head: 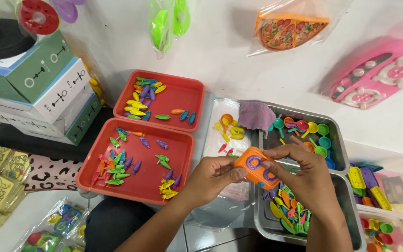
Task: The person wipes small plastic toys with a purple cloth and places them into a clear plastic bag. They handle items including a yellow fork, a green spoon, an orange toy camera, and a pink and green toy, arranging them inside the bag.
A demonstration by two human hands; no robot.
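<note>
Left hand [213, 179] and right hand [304, 175] fingers pinching orange toy stove [256, 167], red trays [183, 98] beside, metal trays [339, 135] beneath.

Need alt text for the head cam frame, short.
Two hands, left hand and right hand, hold a small orange toy stove with purple rings above a workspace. To the left sit two red trays of tiny colourful plastic vegetables; to the right, metal trays hold toy spoons and forks.
</note>
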